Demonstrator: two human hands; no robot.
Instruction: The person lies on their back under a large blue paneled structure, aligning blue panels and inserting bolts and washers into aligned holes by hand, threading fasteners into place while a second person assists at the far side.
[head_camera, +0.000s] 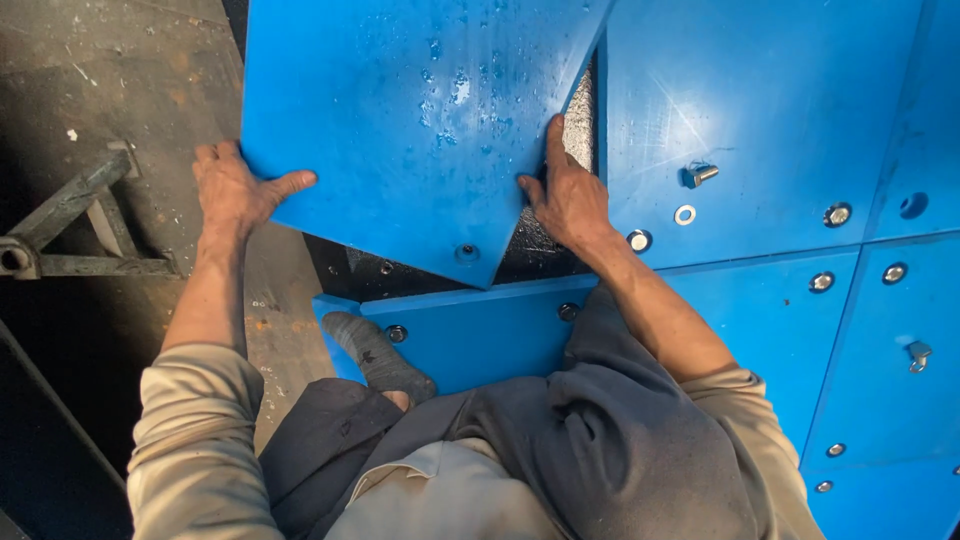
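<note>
While tilted over the dark gap, blue panel (420, 120) (wet-speckled, perhaps) in left hand (232, 192) and right hand (570, 200), both clamped edgewise.

loose bolt (699, 175), washer (685, 214), metal frame (70, 225).

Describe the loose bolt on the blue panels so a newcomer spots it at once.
Start at the tilted blue panel held by both hands, then look right, past the dark gap, to the flat blue panel. The loose bolt lies on its side there, above a bare washer, unlike the seated bolts around.
</note>
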